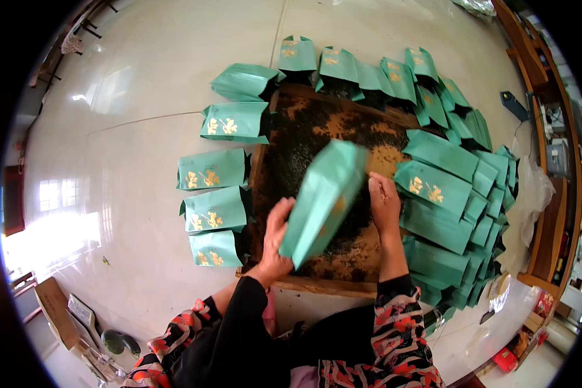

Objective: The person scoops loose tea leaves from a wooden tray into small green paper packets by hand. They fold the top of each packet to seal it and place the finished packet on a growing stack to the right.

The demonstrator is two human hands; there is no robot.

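Observation:
My left hand (277, 242) grips a green paper bag (323, 200) with gold print by its side near the lower end. The bag is tilted over a shallow wooden tray (333, 283), its upper end leaning right and slightly blurred. Dark loose bits resembling tea leaves (288, 152) lie spread in the tray, with brown patches between them. Just right of the bag is my right hand (384, 199), its fingers curled together. Whatever they may hold is too small to make out. Similar green bags (223, 123) stand or lie around the tray's left, far and right sides.
Many more green bags (443, 223) crowd together along the right. A wooden shelf unit (548, 233) runs beyond them, with clear plastic film (535, 194) beside it. At the lower left lie a cardboard box (55, 310) and dark green gourd-like things (114, 343) on the pale tiled floor (136, 161).

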